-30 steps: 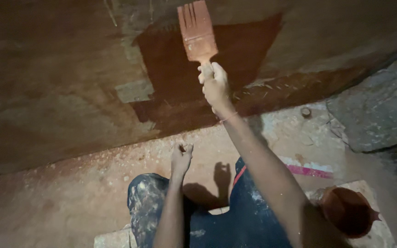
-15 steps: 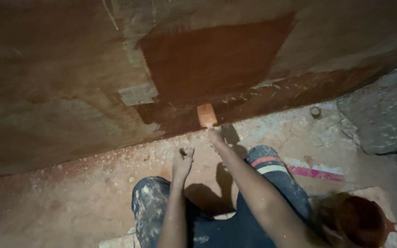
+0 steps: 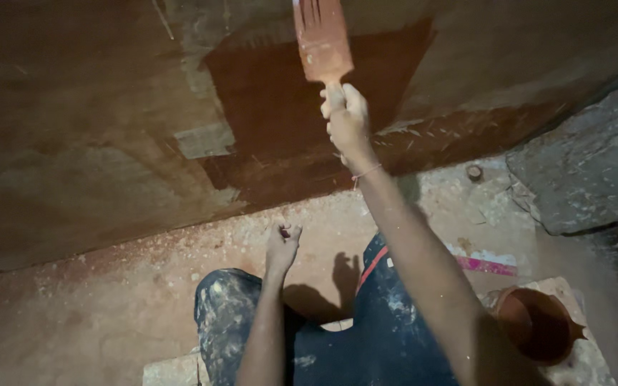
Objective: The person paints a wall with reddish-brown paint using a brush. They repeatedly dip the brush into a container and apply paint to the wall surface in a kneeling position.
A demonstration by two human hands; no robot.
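So half a second back our brush was way down at the bottom edge of the wall, just above the floor, and now it's swung right back up: the wide flat brush (image 3: 321, 39) sits at the top centre of the frame, bristles poking past the upper edge. Same high spot it was in a second ago, so we're reading this as long up-and-down strokes over the same strip. The dark wet reddish patch (image 3: 280, 121) on the wall looks about the same shape across all three looks, so we'd guess we're working the coat in rather than spreading it wider.

Our right hand (image 3: 347, 118) is stretched up and away, arm nearly straight, running from the lower right of the frame to the middle top. Its grip is clamped around the brush handle, knuckles toward us, thin string on the wrist.

Our left hand (image 3: 281, 245) hasn't budged, resting low centre over the dusty floor (image 3: 109, 314), fingers curled loosely inward, holding nothing we can see.

Reddish bucket (image 3: 534, 323) sits lower right, beside our paint-speckled trousers (image 3: 227, 314).
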